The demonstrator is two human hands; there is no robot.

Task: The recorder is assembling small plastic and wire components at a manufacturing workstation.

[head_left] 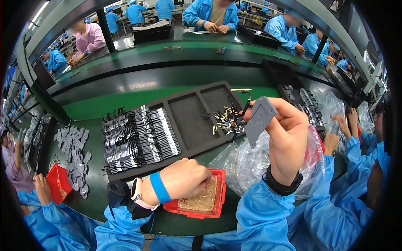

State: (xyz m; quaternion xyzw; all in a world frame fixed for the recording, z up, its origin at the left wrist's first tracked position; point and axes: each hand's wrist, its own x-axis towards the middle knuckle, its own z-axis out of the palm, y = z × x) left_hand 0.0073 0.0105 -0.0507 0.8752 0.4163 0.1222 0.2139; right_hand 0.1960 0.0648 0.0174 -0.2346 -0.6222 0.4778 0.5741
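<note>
My right hand (287,134) is raised, pinching a flat grey plastic plate (260,121) between thumb and fingers. A thin black strip (247,101) with a pale end stands out beside the plate, at the same fingers. Lower and to the left, my left hand (186,178) reaches into a small red tray (222,190). Its fingers are bent together, and whatever their tips pinch is hidden. Many tiny pale and reddish pieces (203,202) cover the tray's bottom. Behind both hands, a loose heap of small black and pale parts (228,119) lies in a black compartment tray (184,119).
Rows of black-and-silver parts (140,140) fill the tray's left side. Crumpled clear plastic bags (251,163) lie beside my right wrist. Grey pieces (75,152) are piled at left, near a neighbour's hand (42,189) and red box (58,184). Another neighbour's hands (342,124) work at right.
</note>
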